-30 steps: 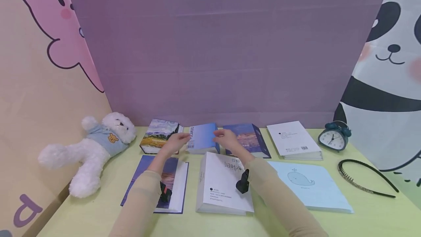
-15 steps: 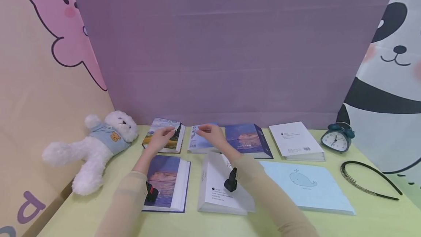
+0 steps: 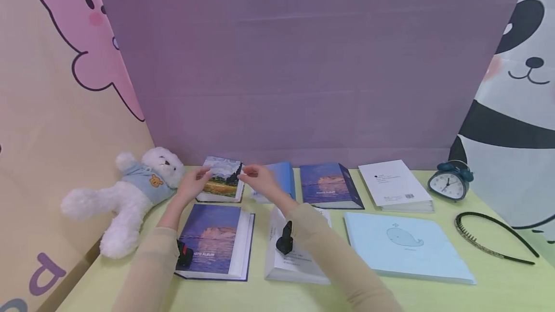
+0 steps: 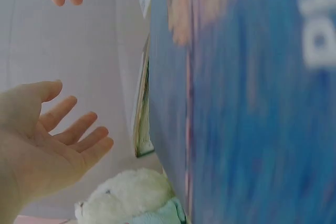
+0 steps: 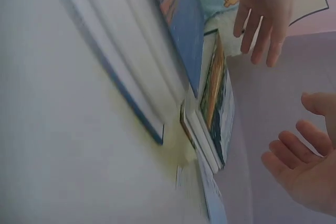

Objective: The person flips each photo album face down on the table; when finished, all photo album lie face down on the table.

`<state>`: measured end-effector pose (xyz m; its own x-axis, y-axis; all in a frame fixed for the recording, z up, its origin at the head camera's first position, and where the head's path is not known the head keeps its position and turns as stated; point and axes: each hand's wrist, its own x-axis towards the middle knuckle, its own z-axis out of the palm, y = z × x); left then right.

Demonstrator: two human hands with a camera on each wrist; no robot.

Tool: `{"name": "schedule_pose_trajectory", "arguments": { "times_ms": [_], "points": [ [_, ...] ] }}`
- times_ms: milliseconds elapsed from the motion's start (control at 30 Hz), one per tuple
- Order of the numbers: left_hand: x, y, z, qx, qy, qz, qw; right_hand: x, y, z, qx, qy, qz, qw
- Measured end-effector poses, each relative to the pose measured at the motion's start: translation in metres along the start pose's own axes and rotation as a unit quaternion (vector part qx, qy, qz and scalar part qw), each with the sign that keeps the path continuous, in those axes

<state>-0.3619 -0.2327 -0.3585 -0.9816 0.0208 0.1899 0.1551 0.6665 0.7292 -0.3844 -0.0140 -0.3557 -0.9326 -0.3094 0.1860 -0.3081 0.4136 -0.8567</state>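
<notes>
A thick photo album with a painted landscape cover (image 3: pixel 222 184) lies in the back row, between my two hands. My left hand (image 3: pixel 192 186) hovers at its left edge, fingers spread and relaxed in the left wrist view. Over its right edge hangs my right hand (image 3: pixel 261 180), partly in front of a blue album (image 3: pixel 284 177); its fingers are loosely bent, holding nothing in the right wrist view. Both hands look apart from the covers. Beneath the left forearm is a sunset-sea photo album (image 3: pixel 212 240). A white album (image 3: pixel 299 264) sits partly hidden under the right forearm.
Farther right in the back row are another sunset album (image 3: pixel 325 184) and a white album (image 3: pixel 394 182). A pale blue whale-print album (image 3: pixel 407 249), an alarm clock (image 3: pixel 448 182) and a headband (image 3: pixel 490 249) occupy the right. A white plush bear (image 3: pixel 125 201) lies at left.
Both hands have moved left, from around the blue album to around the landscape album. The albums stay in place, while the view has shifted slightly.
</notes>
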Motion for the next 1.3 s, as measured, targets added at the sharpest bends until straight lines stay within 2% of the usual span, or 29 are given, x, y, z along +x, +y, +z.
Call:
{"name": "schedule_pose_trajectory", "arguments": {
  "times_ms": [133,300,533,700,933,1167,1300],
  "points": [
    [-0.001,-0.008,-0.007,-0.006,-0.025,-0.011,0.9996,0.0,-0.007,0.009,0.0,-0.011,0.001,1.0],
    [-0.004,-0.018,-0.012,-0.031,-0.059,-0.055,0.9963,0.0,-0.012,0.019,0.007,-0.03,-0.01,0.999],
    [-0.006,-0.02,-0.015,-0.049,-0.091,-0.1,0.9896,0.005,-0.007,0.037,-0.016,-0.087,0.013,0.996],
    [-0.009,-0.022,-0.017,-0.048,-0.109,-0.108,0.987,0.009,-0.001,0.05,-0.026,-0.112,0.03,0.993],
    [-0.009,-0.028,-0.018,-0.041,-0.133,-0.108,0.9843,0.007,0.006,0.054,-0.043,-0.138,0.061,0.988],
    [-0.009,-0.039,-0.016,-0.07,-0.186,-0.152,0.9681,0.009,0.011,0.056,-0.053,-0.14,0.076,0.986],
    [-0.009,-0.041,-0.017,-0.08,-0.189,-0.156,0.9662,0.006,0.012,0.058,-0.071,-0.148,0.073,0.984]
  ]
}}
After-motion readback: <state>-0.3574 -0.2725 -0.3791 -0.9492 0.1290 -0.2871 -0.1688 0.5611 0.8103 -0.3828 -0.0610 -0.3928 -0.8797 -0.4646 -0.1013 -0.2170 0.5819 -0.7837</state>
